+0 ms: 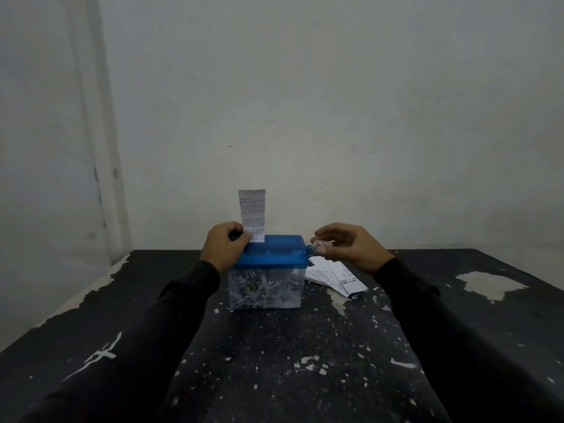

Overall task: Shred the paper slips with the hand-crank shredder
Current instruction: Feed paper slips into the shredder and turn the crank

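On the black counter, our left hand pinches a slip upright in the shredder; right hand grips its crank.

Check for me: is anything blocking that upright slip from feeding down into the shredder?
Nothing visible blocks it. The slip stands upright with its lower end at the blue lid, and the left hand holds it there. The right hand pinches the crank. The clear bin already holds many shreds.

A printed paper slip stands upright in the blue-lidded shredder, spare slips lying just beside.
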